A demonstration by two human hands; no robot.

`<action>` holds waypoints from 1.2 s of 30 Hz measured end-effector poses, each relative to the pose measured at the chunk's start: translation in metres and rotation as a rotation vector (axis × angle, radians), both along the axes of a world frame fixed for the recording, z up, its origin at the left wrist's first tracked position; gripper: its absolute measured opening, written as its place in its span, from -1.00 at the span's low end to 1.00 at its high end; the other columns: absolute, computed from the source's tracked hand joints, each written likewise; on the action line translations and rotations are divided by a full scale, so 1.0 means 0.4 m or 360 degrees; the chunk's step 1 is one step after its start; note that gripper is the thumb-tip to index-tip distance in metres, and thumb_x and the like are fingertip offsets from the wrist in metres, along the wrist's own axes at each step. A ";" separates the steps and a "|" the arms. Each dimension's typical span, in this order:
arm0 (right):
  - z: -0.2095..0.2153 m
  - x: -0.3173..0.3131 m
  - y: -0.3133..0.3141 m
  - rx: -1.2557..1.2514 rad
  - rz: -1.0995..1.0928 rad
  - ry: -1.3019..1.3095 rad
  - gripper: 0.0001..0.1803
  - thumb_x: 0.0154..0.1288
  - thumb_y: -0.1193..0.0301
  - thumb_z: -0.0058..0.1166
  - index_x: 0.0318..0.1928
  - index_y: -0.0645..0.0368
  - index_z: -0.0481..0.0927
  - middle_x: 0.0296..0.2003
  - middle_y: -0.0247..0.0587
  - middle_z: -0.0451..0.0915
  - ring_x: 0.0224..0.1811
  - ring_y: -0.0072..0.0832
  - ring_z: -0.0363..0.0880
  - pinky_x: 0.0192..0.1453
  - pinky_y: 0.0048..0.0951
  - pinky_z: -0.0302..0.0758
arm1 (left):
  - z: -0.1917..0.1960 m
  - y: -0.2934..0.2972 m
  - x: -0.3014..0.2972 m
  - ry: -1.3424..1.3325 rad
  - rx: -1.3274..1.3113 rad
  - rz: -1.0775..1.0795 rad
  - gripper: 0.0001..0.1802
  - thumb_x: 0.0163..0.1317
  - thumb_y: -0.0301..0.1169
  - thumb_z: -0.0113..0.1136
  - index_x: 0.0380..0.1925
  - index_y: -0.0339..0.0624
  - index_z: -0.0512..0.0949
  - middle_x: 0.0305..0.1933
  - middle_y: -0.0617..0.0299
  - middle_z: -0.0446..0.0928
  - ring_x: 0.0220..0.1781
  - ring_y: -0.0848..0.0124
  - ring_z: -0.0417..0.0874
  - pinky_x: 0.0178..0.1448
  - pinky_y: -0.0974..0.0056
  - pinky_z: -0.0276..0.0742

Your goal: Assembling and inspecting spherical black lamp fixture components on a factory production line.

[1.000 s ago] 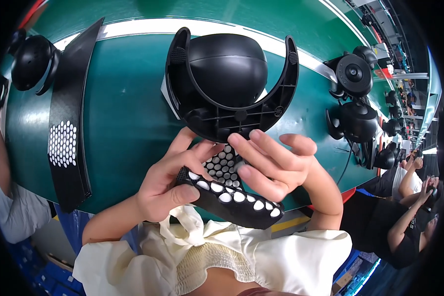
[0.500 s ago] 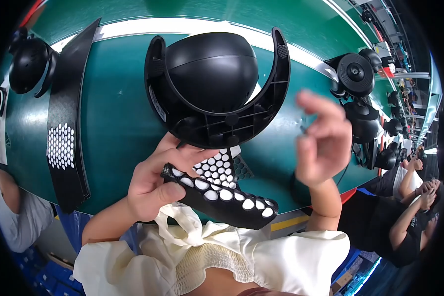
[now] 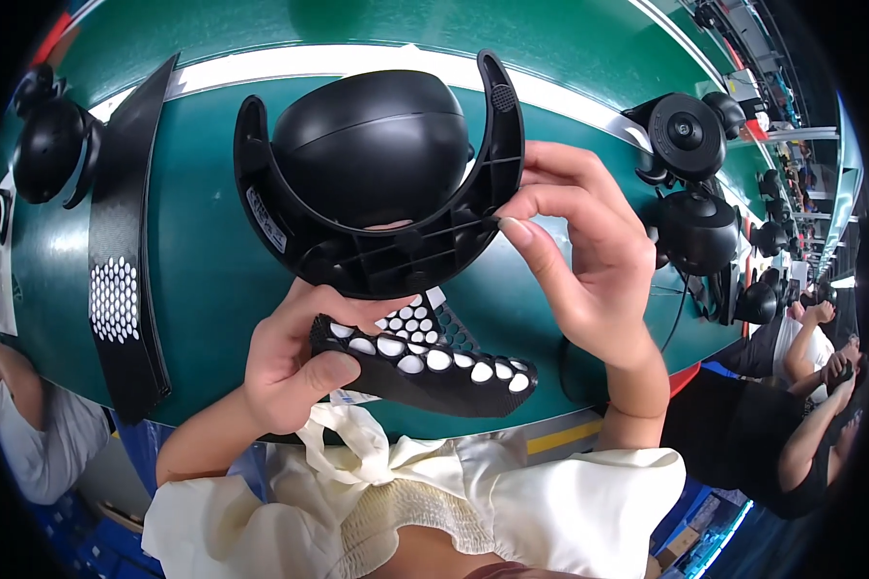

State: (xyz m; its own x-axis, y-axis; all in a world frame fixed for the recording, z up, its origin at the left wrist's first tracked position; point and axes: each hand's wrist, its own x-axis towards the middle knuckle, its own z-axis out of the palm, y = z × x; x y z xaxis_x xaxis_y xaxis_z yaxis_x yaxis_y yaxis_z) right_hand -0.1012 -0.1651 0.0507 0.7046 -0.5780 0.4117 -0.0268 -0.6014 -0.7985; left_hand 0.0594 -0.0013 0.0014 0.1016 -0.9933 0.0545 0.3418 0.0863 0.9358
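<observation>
In front of me a black rounded device (image 3: pixel 372 145) rests with its crescent-shaped base (image 3: pixel 377 275) turned toward me, showing open ribs and a small label. My left hand (image 3: pixel 304 352) is closed on a bent black sheet (image 3: pixel 425 381) covered in white round dots, thumb on top. Its fingers reach under the base's near edge. At the base's right arm, my right hand (image 3: pixel 589 251) has thumb and index pinched together against the ribs. Whatever may lie between those fingertips is too small to make out; the other fingers pass behind the arm.
On the left lies a stack of long black sheets (image 3: pixel 126 232), partly white-dotted. Similar black devices stand at left (image 3: pixel 50 150) and right (image 3: pixel 695 232), with a thin cable at right. The green table (image 3: pixel 203 212) has a white strip behind. Other people sit at both sides.
My right hand has moved left from beside the device onto the base's right arm. The device has shifted and tilted slightly left. The left hand keeps its hold on the dotted sheet.
</observation>
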 end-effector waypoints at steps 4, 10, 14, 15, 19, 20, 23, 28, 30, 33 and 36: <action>0.005 -0.002 0.005 -0.0233 -0.0036 0.0070 -0.86 -0.07 0.69 0.11 -0.41 0.30 0.53 -0.21 -0.08 0.48 -0.26 -0.36 0.55 -0.21 -0.51 0.48 | -0.002 0.004 0.002 -0.0027 0.0006 0.0011 -0.68 0.16 -0.26 0.04 -0.28 -0.34 0.41 0.00 -0.12 0.39 0.12 0.22 0.34 0.21 0.21 0.16; -0.007 -0.012 0.024 -0.0630 -0.0173 0.0088 -0.79 -0.14 0.74 0.13 -0.38 0.34 0.54 -0.23 -0.02 0.51 -0.31 -0.36 0.57 -0.25 -0.52 0.52 | -0.010 -0.008 -0.019 0.0240 -0.0107 0.0073 -0.65 0.18 -0.31 0.02 -0.26 -0.48 0.39 0.00 -0.07 0.30 0.13 0.08 0.36 0.23 0.08 0.21; -0.009 -0.012 0.028 -0.0790 -0.0198 0.0145 -0.75 -0.16 0.73 0.16 -0.35 0.32 0.56 -0.23 0.00 0.51 -0.34 -0.36 0.58 -0.31 -0.54 0.55 | -0.008 -0.007 -0.011 0.0318 -0.0121 0.0047 -0.65 0.18 -0.35 0.02 -0.24 -0.51 0.38 0.02 -0.06 0.24 0.15 0.00 0.32 0.26 -0.01 0.18; -0.009 -0.014 0.029 -0.0831 -0.0197 0.0170 -0.74 -0.15 0.72 0.16 -0.33 0.30 0.57 -0.23 0.01 0.51 -0.34 -0.36 0.58 -0.32 -0.54 0.55 | -0.008 -0.007 -0.009 0.0305 -0.0119 0.0024 -0.65 0.18 -0.35 0.02 -0.23 -0.52 0.38 0.02 -0.06 0.24 0.15 0.00 0.32 0.25 -0.01 0.18; 0.007 -0.027 0.032 -0.1309 -0.0155 0.0403 -0.74 -0.04 0.51 0.17 -0.26 0.29 0.59 -0.25 0.00 0.50 -0.36 -0.30 0.56 -0.36 -0.49 0.53 | -0.005 -0.008 -0.015 0.0387 -0.0123 0.0056 -0.64 0.17 -0.34 0.03 -0.23 -0.52 0.38 0.04 -0.07 0.22 0.15 -0.01 0.32 0.26 -0.02 0.17; 0.007 -0.031 0.036 -0.1543 -0.0140 0.0484 -0.73 -0.01 0.43 0.16 -0.24 0.29 0.59 -0.26 -0.01 0.50 -0.37 -0.29 0.55 -0.40 -0.48 0.52 | -0.004 -0.009 -0.014 0.0406 -0.0108 0.0042 -0.64 0.17 -0.34 0.03 -0.24 -0.52 0.38 0.04 -0.07 0.22 0.16 -0.01 0.31 0.26 -0.03 0.17; 0.016 -0.040 0.026 -0.1541 -0.0079 0.0495 -0.74 0.05 0.39 0.11 -0.27 0.32 0.59 -0.32 -0.05 0.50 -0.43 -0.35 0.51 -0.47 -0.54 0.44 | -0.008 -0.010 -0.013 0.0406 -0.0106 0.0021 -0.65 0.17 -0.34 0.03 -0.24 -0.51 0.38 0.04 -0.07 0.21 0.17 0.00 0.30 0.25 -0.02 0.18; 0.020 -0.009 0.007 0.0583 -0.0132 0.0113 -0.79 0.11 0.47 0.10 -0.26 0.36 0.49 -0.44 -0.19 0.54 -0.44 -0.60 0.52 -0.46 -0.61 0.46 | -0.014 0.005 0.008 0.0101 -0.0043 -0.0017 -0.66 0.17 -0.32 0.03 -0.23 -0.46 0.40 0.04 -0.07 0.26 0.16 0.08 0.31 0.25 0.08 0.20; 0.015 0.011 0.003 0.1258 0.0064 0.0138 -0.74 0.15 0.46 0.06 -0.19 0.38 0.45 -0.44 -0.26 0.54 -0.44 -0.63 0.52 -0.45 -0.64 0.47 | -0.019 0.008 0.008 0.0080 0.0003 -0.0018 -0.67 0.16 -0.31 0.03 -0.23 -0.42 0.41 0.03 -0.09 0.31 0.15 0.15 0.33 0.24 0.14 0.20; 0.002 0.027 0.010 0.1222 0.0141 0.0122 -0.73 0.19 0.51 -0.05 -0.12 0.43 0.44 -0.43 -0.20 0.54 -0.53 -0.61 0.50 -0.50 -0.66 0.46 | -0.014 0.004 -0.010 0.0292 -0.0022 0.0069 -0.66 0.16 -0.28 0.03 -0.24 -0.40 0.42 0.02 -0.11 0.34 0.13 0.18 0.34 0.23 0.15 0.19; -0.019 0.030 0.031 0.1214 0.0106 -0.0028 -0.72 0.20 0.52 -0.05 -0.11 0.44 0.42 -0.42 -0.16 0.55 -0.55 -0.59 0.52 -0.47 -0.65 0.48 | -0.011 0.008 0.004 0.0094 0.0023 0.0005 -0.65 0.18 -0.25 0.02 -0.25 -0.39 0.42 0.01 -0.10 0.33 0.12 0.18 0.36 0.22 0.16 0.23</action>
State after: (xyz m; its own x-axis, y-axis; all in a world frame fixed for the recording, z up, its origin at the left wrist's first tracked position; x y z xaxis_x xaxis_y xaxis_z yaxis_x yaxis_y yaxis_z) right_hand -0.0893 -0.1526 0.0431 0.7447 -0.6634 -0.0728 0.0070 0.1168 -0.9931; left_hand 0.0610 0.0018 -0.0030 0.1072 -0.9937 0.0342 0.3960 0.0742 0.9152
